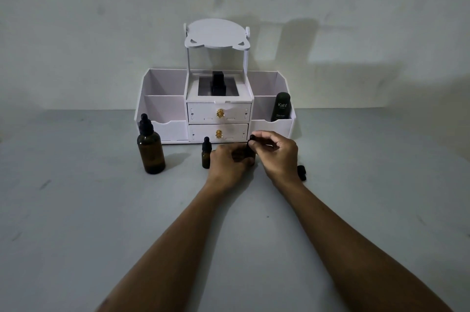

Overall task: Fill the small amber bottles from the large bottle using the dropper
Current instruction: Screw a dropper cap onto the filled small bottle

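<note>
Table (76, 210): left hand (229, 164) holds small bottle (251, 158) upright, right hand (277, 154) pinches dropper (251, 138).

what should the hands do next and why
Probably twist the dropper cap loose and lift it off: the right hand pinches it atop the small bottle, which the left hand grips on the table. The large bottle is capped too, so filling likely hasn't begun.
</note>
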